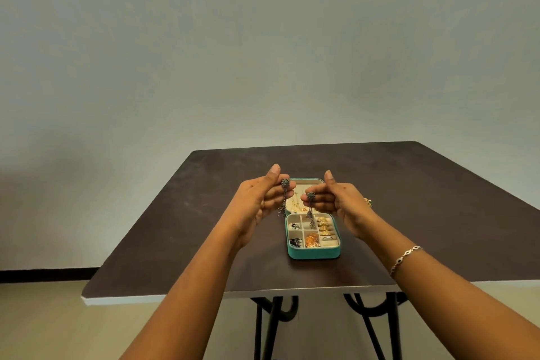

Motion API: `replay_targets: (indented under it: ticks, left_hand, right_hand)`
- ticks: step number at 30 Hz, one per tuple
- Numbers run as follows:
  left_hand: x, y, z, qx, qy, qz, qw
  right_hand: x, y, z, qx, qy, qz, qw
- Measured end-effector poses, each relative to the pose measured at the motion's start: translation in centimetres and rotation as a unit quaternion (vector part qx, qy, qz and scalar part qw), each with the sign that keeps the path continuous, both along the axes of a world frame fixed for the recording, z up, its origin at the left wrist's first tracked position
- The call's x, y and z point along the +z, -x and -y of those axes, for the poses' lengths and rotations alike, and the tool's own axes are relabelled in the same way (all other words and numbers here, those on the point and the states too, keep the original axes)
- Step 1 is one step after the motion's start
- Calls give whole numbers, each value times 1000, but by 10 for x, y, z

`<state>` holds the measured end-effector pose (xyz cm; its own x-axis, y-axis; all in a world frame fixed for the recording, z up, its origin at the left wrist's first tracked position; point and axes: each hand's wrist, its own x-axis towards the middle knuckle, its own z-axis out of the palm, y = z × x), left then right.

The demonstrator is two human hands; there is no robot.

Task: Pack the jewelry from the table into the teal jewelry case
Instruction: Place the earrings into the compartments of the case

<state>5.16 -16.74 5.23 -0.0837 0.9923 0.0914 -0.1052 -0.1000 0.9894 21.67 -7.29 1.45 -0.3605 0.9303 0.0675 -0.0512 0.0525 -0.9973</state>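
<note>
Above the open teal jewelry case (314,253) on the table (175,228), I've got both forearms stretched forward, thumbs up. Left hand (260,199) pinches the first earring (284,197), right hand (339,199) pinches the second earring (310,207), both dangling, remaining fingers curled.

The tabletop (409,184) is dark brown, matt and faintly scuffed, on black metal legs (274,324). The teal jewelry case (314,253) has a smooth, leather-like shell with a soft cream lining. The drop earrings (284,199) look like dull, darkened metal; the rings (324,226) are glossy gold metal. The bracelet (404,259) is shiny silver metal.
</note>
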Motion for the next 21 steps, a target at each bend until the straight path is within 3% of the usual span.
replay_targets:
  ticks: [13, 16, 21]
  left_hand:
    - [-10, 0, -5, 3, 26, -4, 1000]
    - [-12, -1, -6, 3, 28, -4, 1000]
    - [-15, -2, -7, 4, 31, -11, 999]
  right_hand:
    - [-19, 12, -13, -3, -43, 69, 997]
    - [-22, 10, -17, 5, -94, 145, 985]
    - [-22, 13, -18, 0, -184, 301, 936]
